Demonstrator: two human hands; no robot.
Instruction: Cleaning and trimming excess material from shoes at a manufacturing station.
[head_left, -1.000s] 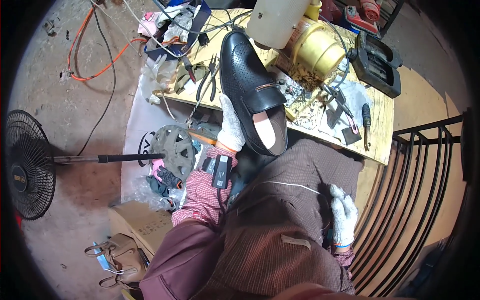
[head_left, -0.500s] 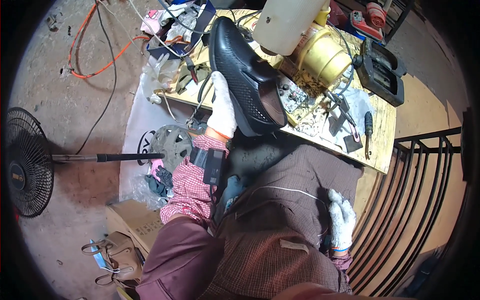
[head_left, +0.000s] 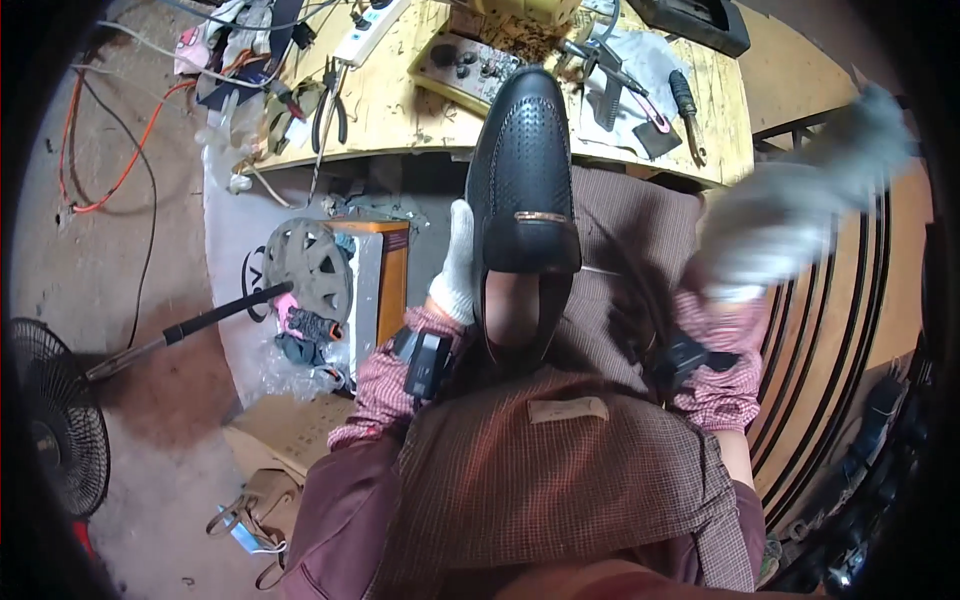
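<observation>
The left hand (head_left: pixel 456 268), in a white glove, is holding the shoe (head_left: pixel 525 215) alone: its thumb is pressing along the shoe's left side, while the other fingers are hiding under or behind it, so how they are closing cannot be told. The black shoe is now sitting upright in that grip over the lap, in front of the bench (head_left: pixel 400 112), its toe pointing away from the body and covering part of the bench edge in this view, its opening facing the apron (head_left: pixel 570 480). Half a second ago it was slanting over the bench, showing more of its left side; now it is lying closer to the body and square to it, with the whole upper facing up. The right hand (head_left: pixel 765 240) is changing most: it was resting on the lap, and now it is swinging out beside the rack (head_left: pixel 868 265), badly blurred. A grey shape (head_left: pixel 865 145) is trailing beyond it, perhaps a cloth, but whether the fingers are gripping it cannot be told. For the work, this is probably leaving the left hand to steady the shoe while the right is moving free of it. The pliers (head_left: pixel 328 110) and screwdriver (head_left: pixel 684 98) are lying untouched on the bench
</observation>
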